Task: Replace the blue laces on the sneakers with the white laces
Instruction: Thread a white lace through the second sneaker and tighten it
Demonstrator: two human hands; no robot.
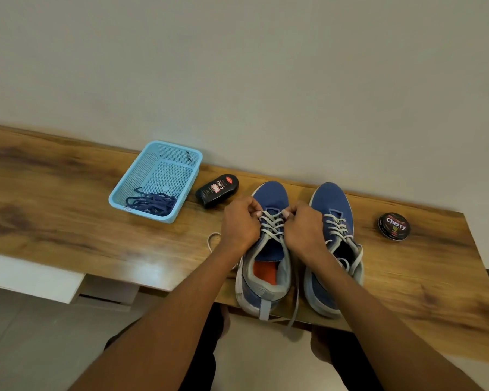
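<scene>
Now both hands work at the left sneaker (266,266): the left hand (239,225) and right hand (304,230) each pinch its white lace (271,224). Left of this sneaker, blue laces (151,203) lie in the basket (130,176); the right sneaker (332,249) stands just beside it.

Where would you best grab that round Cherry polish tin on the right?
Grip the Cherry polish tin by its low round rim, coming straight down from above with fingers on opposite sides. It lies flat, lid up, on the wooden table, apart from the right sneaker, so its sides look free.
</scene>
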